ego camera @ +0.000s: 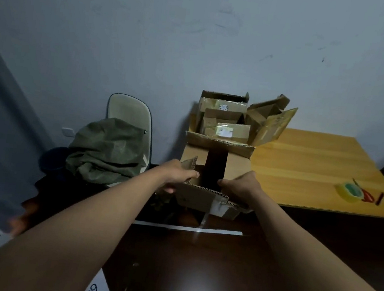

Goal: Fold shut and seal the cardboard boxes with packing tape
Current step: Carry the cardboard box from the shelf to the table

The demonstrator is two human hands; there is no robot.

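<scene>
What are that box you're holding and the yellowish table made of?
The box held by the left hand and right hand looks like plain brown corrugated cardboard: the cut flap edges show a wavy core. The table looks like light wood or a wood-grain laminate, smooth with streaks; which one I cannot tell.

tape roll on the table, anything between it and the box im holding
Nothing: in the head view only bare wooden table lies between the tape roll and the box.
</scene>
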